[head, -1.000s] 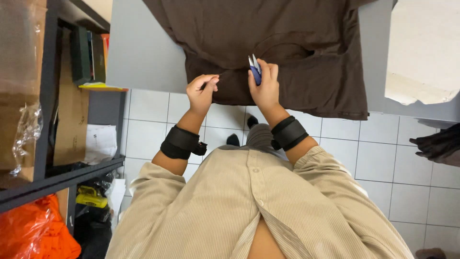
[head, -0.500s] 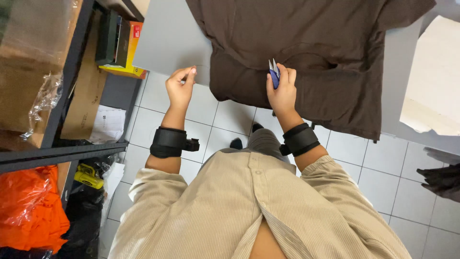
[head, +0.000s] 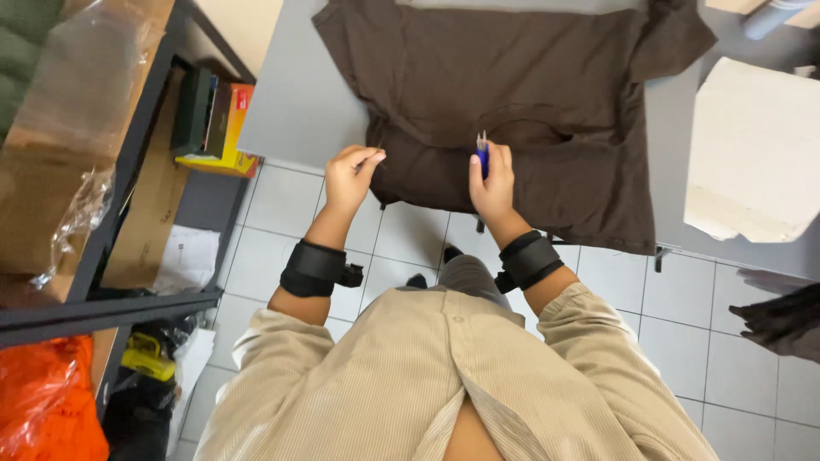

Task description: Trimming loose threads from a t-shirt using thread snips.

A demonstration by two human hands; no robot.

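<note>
A dark brown T-shirt [head: 512, 85] lies spread on a grey table [head: 299, 111], its lower edge hanging over the near side. My right hand [head: 495, 189] rests on the shirt and grips small blue thread snips [head: 483, 154], blades pointing away from me. My left hand [head: 348, 177] hovers just left of the shirt's edge with thumb and forefinger pinched together. I see nothing between those fingers. Both wrists wear black bands.
A dark metal shelf rack [head: 128, 171] with cardboard boxes and a clear plastic bag stands at my left, an orange bag [head: 43, 401] below it. A pale flat stack [head: 756, 145] lies at the table's right. Dark cloth [head: 781, 320] lies over white floor tiles.
My left hand left the shirt's hem, swung out to the left, and now sits pinched beside the shirt's left edge. My right hand stayed on the shirt with the snips.
</note>
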